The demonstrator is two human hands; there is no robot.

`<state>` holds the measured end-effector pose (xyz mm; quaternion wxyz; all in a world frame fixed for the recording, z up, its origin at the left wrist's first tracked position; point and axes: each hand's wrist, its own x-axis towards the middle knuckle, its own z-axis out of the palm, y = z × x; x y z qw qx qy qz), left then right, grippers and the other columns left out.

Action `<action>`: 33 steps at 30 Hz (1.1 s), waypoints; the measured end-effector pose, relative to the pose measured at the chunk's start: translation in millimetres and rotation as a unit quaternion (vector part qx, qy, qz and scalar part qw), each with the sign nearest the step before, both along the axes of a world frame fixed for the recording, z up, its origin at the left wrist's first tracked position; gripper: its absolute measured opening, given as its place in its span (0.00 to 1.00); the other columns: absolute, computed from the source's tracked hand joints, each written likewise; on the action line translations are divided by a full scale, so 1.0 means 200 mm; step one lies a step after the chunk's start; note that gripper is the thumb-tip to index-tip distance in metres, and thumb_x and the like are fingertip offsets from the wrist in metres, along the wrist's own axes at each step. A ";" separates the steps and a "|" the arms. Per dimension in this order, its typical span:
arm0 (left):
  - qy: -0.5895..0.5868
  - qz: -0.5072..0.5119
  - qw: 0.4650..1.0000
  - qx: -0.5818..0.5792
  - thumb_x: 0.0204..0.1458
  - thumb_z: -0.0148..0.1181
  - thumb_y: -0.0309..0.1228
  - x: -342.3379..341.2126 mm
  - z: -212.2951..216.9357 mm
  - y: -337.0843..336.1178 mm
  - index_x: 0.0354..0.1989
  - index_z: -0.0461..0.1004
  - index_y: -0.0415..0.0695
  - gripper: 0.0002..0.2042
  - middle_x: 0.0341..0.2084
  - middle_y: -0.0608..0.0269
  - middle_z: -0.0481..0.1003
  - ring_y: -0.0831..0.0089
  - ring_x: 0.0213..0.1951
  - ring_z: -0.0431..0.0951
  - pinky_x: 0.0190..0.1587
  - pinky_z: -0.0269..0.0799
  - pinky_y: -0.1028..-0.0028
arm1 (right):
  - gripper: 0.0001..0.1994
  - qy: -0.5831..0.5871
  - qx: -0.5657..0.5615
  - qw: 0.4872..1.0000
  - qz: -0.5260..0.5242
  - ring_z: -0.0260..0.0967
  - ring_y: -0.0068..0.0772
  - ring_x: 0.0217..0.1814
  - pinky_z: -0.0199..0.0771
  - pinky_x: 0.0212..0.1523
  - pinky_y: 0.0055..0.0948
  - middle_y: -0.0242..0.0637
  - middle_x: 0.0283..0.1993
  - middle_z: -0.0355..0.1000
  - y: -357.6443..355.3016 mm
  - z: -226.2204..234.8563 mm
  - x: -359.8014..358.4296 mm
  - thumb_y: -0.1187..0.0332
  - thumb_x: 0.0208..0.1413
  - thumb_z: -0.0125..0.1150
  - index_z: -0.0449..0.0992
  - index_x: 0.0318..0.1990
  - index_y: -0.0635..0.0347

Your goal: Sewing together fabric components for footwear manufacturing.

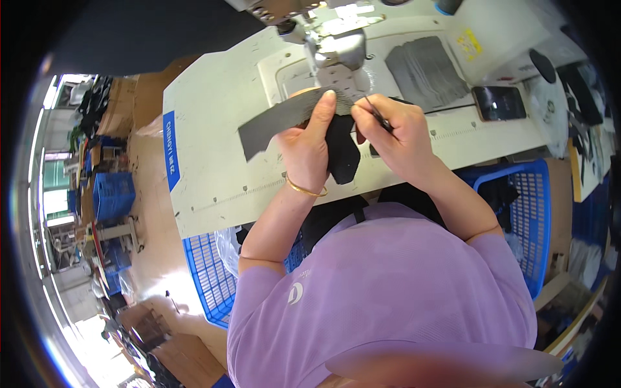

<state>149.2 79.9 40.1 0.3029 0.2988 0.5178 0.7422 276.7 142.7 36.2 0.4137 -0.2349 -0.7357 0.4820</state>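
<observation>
My left hand pinches a grey fabric strip under its thumb, over the front part of the white sewing table. A black fabric piece hangs below the strip, beside that thumb; whether the two are joined I cannot tell. In my right hand is a small dark pointed tool, its tip near the strip's right end. Its exact kind does not show. Just beyond both hands stands the sewing machine's head with its metal plate.
A stack of grey fabric pieces lies right of the machine, with a dark phone beside it. Blue baskets stand below the table's front edge on both sides. Farther left are shelves, a blue crate and cardboard boxes.
</observation>
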 end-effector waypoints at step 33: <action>0.003 -0.095 0.994 -0.047 0.50 0.66 0.22 -0.30 0.22 0.23 0.32 0.78 0.34 0.05 0.26 0.61 0.78 0.78 0.25 0.76 0.27 0.70 0.79 | 0.14 0.100 -0.147 0.984 -0.019 0.58 0.12 0.18 0.56 0.20 0.21 0.26 0.16 0.69 0.10 0.10 -0.24 0.65 0.61 0.54 0.73 0.24 0.61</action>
